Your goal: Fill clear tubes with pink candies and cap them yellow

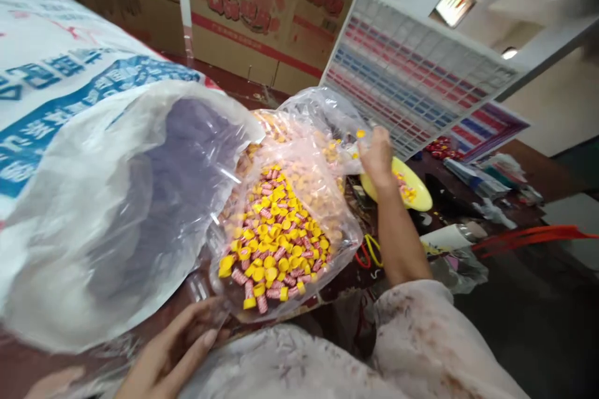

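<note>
A clear plastic bag lies with its mouth towards me, full of small pink-patterned tubes with yellow caps. My left hand is at the bag's near-left edge, thumb and fingers closed on the clear plastic. Further off, my right hand reaches over the rim of a yellow bowl that has some of the same pieces in it. Its fingers are bent together beside a second clear bag. A yellow cap shows near the fingertips; whether they grip it is unclear.
A large white sack gapes at the left. Printed cardboard boxes stand behind. A white grid rack leans at the back right. Right of the bowl are plastic packets, a white roll and orange strips.
</note>
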`<action>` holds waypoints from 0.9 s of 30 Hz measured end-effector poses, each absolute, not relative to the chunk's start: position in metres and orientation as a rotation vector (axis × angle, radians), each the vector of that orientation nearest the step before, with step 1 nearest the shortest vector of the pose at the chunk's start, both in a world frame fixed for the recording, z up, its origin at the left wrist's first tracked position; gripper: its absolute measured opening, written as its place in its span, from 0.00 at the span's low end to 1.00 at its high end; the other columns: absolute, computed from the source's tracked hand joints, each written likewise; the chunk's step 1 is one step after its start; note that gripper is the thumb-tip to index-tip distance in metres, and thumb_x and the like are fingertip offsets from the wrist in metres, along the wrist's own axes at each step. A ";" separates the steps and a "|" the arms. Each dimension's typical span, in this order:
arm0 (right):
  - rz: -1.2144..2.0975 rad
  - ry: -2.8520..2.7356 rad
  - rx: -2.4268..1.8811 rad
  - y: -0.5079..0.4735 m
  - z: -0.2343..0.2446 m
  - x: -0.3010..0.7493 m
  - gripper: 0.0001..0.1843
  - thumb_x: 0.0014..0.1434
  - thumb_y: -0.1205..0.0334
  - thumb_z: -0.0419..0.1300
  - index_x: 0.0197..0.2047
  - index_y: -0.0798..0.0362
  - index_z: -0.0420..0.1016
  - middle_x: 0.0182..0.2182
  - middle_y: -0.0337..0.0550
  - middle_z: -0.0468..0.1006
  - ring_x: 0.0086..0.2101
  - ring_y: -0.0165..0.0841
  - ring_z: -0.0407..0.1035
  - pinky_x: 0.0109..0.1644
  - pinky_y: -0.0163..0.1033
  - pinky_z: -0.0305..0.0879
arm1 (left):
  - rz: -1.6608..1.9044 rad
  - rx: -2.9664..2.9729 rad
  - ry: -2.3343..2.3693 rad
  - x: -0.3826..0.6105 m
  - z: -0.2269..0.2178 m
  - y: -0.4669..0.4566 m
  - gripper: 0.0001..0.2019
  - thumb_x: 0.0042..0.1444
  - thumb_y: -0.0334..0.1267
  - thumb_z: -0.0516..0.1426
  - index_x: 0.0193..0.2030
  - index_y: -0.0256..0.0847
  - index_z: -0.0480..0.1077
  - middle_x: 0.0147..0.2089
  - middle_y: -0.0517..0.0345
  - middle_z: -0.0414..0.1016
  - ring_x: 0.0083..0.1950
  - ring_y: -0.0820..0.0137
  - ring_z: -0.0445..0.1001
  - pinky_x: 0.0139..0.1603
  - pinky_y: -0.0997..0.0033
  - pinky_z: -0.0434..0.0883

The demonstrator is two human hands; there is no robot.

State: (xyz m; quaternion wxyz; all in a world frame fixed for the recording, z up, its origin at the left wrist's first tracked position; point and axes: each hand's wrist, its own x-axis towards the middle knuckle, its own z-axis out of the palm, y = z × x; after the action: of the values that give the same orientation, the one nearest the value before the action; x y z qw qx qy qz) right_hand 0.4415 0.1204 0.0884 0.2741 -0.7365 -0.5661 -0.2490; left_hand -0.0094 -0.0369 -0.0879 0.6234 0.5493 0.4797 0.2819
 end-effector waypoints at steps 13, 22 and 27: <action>0.293 -2.574 -1.335 -0.015 -0.018 0.266 0.03 0.67 0.63 0.64 0.43 0.53 0.74 0.40 0.46 0.78 0.42 0.40 0.72 0.45 0.43 0.70 | 0.465 1.252 0.986 -0.016 -0.059 -0.033 0.21 0.64 0.52 0.58 0.60 0.47 0.69 0.60 0.50 0.77 0.59 0.57 0.77 0.63 0.55 0.73; 0.356 -2.322 -1.243 -0.008 -0.039 0.254 0.02 0.68 0.65 0.62 0.42 0.54 0.75 0.39 0.47 0.79 0.42 0.41 0.73 0.48 0.47 0.72 | 0.496 1.162 0.911 -0.008 -0.058 -0.039 0.20 0.64 0.50 0.59 0.59 0.45 0.66 0.57 0.49 0.77 0.57 0.58 0.77 0.62 0.55 0.71; 0.908 -1.717 -1.220 -0.026 -0.028 0.233 0.09 0.68 0.61 0.62 0.51 0.51 0.74 0.44 0.44 0.79 0.44 0.36 0.77 0.49 0.41 0.75 | 0.561 1.093 0.793 0.003 -0.049 -0.036 0.14 0.65 0.44 0.58 0.55 0.44 0.67 0.55 0.51 0.78 0.57 0.62 0.76 0.61 0.60 0.70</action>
State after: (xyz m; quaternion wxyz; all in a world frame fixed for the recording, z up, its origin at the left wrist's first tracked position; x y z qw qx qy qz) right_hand 0.2332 -0.0257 -0.0283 0.4113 -0.4846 -0.6824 0.3609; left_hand 0.0027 -0.0358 -0.0489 0.7445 0.4989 0.3622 0.2561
